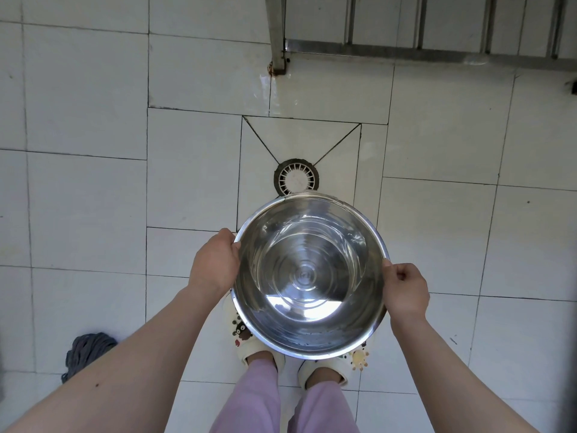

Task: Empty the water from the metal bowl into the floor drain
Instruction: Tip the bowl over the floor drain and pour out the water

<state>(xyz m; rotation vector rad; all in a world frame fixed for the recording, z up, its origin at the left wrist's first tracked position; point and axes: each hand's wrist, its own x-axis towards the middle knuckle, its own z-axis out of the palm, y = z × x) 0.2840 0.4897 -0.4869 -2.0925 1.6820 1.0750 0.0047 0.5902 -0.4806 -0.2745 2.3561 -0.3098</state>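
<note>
1. Holding the metal bowl (309, 276), with water (312, 257) inside: the left hand (215, 264) grips its left rim, the right hand (406, 292) its right rim.
2. The floor drain (296, 178) lies just beyond the bowl's far rim, about equally near both hands.

No legible text — faint mark inside the metal bowl (309, 276), unreadable.

White tiled floor (87, 198), steel rack (421, 51), mop (86, 350)
</note>
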